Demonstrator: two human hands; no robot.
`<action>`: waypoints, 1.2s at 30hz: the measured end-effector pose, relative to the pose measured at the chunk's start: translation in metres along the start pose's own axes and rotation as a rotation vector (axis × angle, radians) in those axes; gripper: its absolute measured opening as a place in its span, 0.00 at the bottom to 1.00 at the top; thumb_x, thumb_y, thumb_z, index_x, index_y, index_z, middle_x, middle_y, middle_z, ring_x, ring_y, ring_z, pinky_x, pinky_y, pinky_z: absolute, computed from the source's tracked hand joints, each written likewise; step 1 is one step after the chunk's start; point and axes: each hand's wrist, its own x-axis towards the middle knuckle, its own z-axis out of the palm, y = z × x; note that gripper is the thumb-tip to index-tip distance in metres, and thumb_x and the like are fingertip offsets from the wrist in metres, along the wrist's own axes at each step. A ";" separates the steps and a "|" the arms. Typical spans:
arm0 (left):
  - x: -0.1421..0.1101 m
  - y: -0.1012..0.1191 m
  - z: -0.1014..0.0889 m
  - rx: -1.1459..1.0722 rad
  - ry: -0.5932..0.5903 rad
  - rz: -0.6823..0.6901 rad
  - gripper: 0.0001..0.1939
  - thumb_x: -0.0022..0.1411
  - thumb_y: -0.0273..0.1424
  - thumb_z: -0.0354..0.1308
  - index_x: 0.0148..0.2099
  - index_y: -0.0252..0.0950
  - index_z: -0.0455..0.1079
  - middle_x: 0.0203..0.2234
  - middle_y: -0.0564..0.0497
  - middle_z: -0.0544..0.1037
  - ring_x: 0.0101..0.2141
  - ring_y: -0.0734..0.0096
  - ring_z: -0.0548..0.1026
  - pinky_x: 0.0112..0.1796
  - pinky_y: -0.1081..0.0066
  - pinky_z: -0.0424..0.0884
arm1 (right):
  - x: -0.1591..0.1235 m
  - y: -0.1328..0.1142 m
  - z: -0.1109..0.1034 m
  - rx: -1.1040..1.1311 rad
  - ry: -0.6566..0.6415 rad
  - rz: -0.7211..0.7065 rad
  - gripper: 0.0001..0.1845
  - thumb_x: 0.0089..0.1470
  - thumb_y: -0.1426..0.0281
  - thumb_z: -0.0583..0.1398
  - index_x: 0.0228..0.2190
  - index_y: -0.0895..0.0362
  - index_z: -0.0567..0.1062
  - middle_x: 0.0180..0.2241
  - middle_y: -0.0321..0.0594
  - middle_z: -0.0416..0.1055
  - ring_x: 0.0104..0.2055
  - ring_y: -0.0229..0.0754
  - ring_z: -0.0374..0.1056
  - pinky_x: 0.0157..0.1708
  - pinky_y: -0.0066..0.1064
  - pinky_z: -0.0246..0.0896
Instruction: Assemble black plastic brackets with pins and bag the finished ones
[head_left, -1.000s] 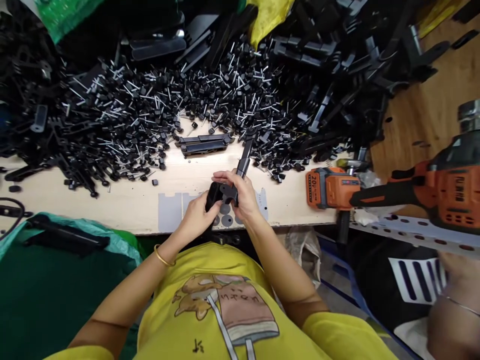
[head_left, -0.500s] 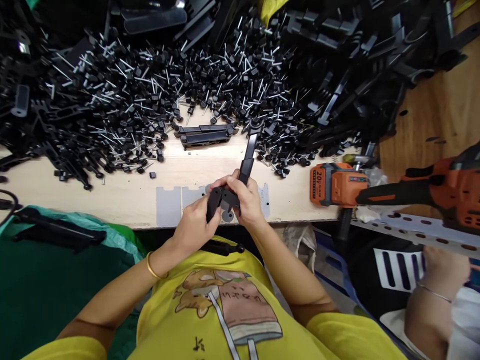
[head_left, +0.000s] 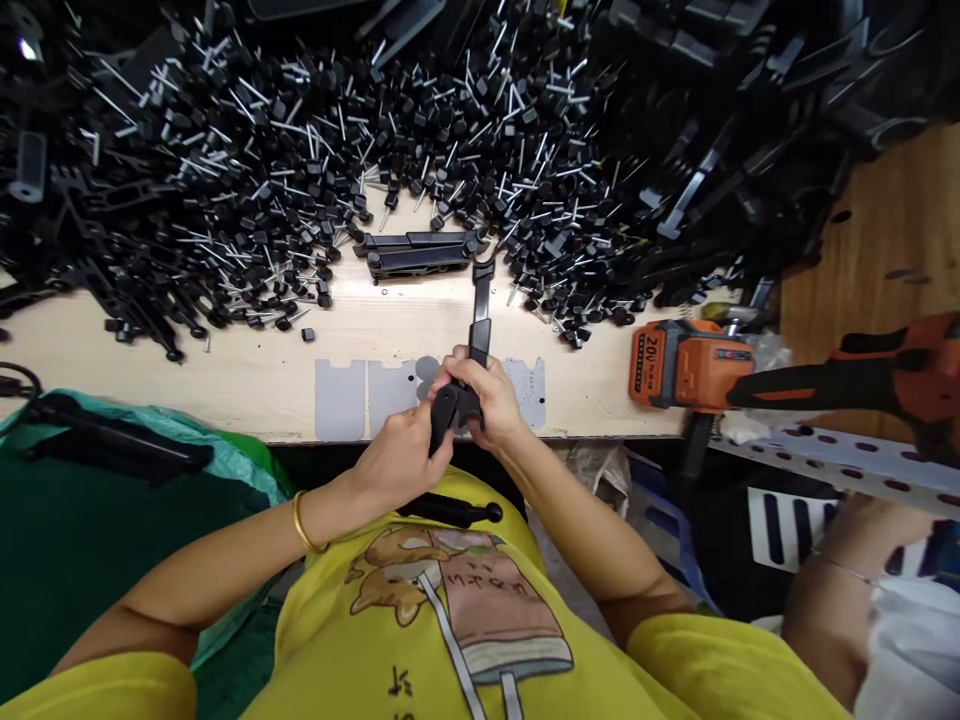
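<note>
Both my hands meet at the near edge of the pale wooden bench (head_left: 247, 370). My right hand (head_left: 491, 400) is closed round the lower end of a long black plastic arm (head_left: 478, 310) that points away from me. My left hand (head_left: 397, 455) is closed on a shorter black piece (head_left: 444, 412) pressed against the arm's near end. A similar black part (head_left: 450, 512) lies across my lap just below the hands. Grey flat plates (head_left: 341, 398) lie on the bench under and beside my hands.
A big heap of black-headed metal pins (head_left: 337, 160) covers the far half of the bench. A folded black assembly (head_left: 416, 252) lies before it. An orange cordless drill (head_left: 697, 365) rests at right. Another person's arm (head_left: 840, 600) is at lower right. A green bag (head_left: 90, 520) holds a black part at left.
My hands drew slightly nearer to me. The long black arm swung from leaning right to nearly straight ahead. The view tilted down, and the other person's arm shifted at lower right.
</note>
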 end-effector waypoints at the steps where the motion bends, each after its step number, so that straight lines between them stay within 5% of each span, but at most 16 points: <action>1: 0.001 0.000 -0.001 0.025 -0.001 0.001 0.05 0.60 0.28 0.47 0.36 0.34 0.62 0.22 0.49 0.72 0.22 0.66 0.72 0.25 0.69 0.69 | 0.000 0.002 0.002 0.034 0.042 -0.051 0.13 0.43 0.66 0.61 0.17 0.56 0.64 0.17 0.32 0.68 0.19 0.33 0.62 0.23 0.27 0.60; 5: 0.003 -0.001 -0.007 0.139 -0.062 0.016 0.07 0.59 0.27 0.48 0.39 0.31 0.63 0.27 0.44 0.75 0.26 0.62 0.75 0.27 0.66 0.71 | -0.002 0.012 0.006 0.185 0.157 -0.255 0.11 0.47 0.67 0.59 0.18 0.55 0.64 0.18 0.30 0.67 0.22 0.33 0.64 0.27 0.28 0.63; 10: 0.004 -0.006 -0.011 0.181 -0.155 0.058 0.09 0.59 0.26 0.48 0.41 0.29 0.63 0.28 0.42 0.75 0.27 0.61 0.76 0.28 0.65 0.73 | 0.003 0.017 0.000 0.161 -0.032 -0.150 0.12 0.47 0.68 0.59 0.18 0.56 0.63 0.18 0.30 0.64 0.23 0.33 0.63 0.28 0.28 0.63; 22: 0.007 0.005 -0.017 0.112 -0.228 -0.027 0.21 0.54 0.25 0.48 0.51 0.25 0.60 0.33 0.40 0.75 0.30 0.59 0.76 0.30 0.62 0.73 | 0.001 0.017 0.012 0.195 0.168 -0.237 0.12 0.46 0.66 0.57 0.19 0.54 0.59 0.19 0.30 0.63 0.24 0.35 0.64 0.29 0.30 0.63; 26: 0.021 -0.008 -0.031 0.091 -0.322 0.076 0.18 0.55 0.24 0.48 0.49 0.27 0.62 0.34 0.41 0.75 0.32 0.61 0.75 0.32 0.65 0.71 | 0.002 0.018 0.004 0.135 0.192 -0.268 0.14 0.47 0.63 0.58 0.20 0.53 0.59 0.21 0.30 0.64 0.26 0.35 0.64 0.31 0.30 0.64; 28: 0.036 -0.020 -0.045 0.137 -0.395 0.159 0.16 0.57 0.25 0.48 0.48 0.31 0.64 0.35 0.44 0.76 0.33 0.64 0.75 0.33 0.68 0.70 | -0.003 0.015 -0.011 0.013 0.155 -0.223 0.14 0.47 0.59 0.60 0.24 0.53 0.62 0.25 0.32 0.67 0.28 0.36 0.65 0.33 0.30 0.64; 32: 0.059 -0.045 -0.059 0.449 -0.346 0.160 0.17 0.60 0.26 0.49 0.52 0.33 0.64 0.40 0.43 0.75 0.39 0.60 0.74 0.37 0.66 0.69 | -0.021 -0.004 -0.054 -0.504 -0.165 0.099 0.16 0.49 0.56 0.61 0.28 0.56 0.67 0.27 0.36 0.70 0.28 0.38 0.67 0.31 0.32 0.63; 34: 0.061 -0.054 -0.055 0.538 -0.259 0.200 0.20 0.60 0.24 0.49 0.55 0.31 0.62 0.44 0.39 0.73 0.44 0.56 0.72 0.42 0.62 0.68 | -0.027 -0.014 -0.067 -0.794 -0.184 -0.005 0.15 0.52 0.57 0.59 0.26 0.56 0.67 0.25 0.37 0.70 0.28 0.39 0.67 0.31 0.33 0.63; 36: 0.057 -0.060 -0.046 0.563 -0.137 0.268 0.23 0.59 0.21 0.49 0.58 0.29 0.59 0.51 0.34 0.68 0.51 0.52 0.68 0.48 0.56 0.65 | -0.022 -0.021 -0.070 -1.073 -0.085 -0.334 0.11 0.54 0.61 0.58 0.28 0.55 0.68 0.28 0.41 0.71 0.33 0.43 0.67 0.36 0.37 0.63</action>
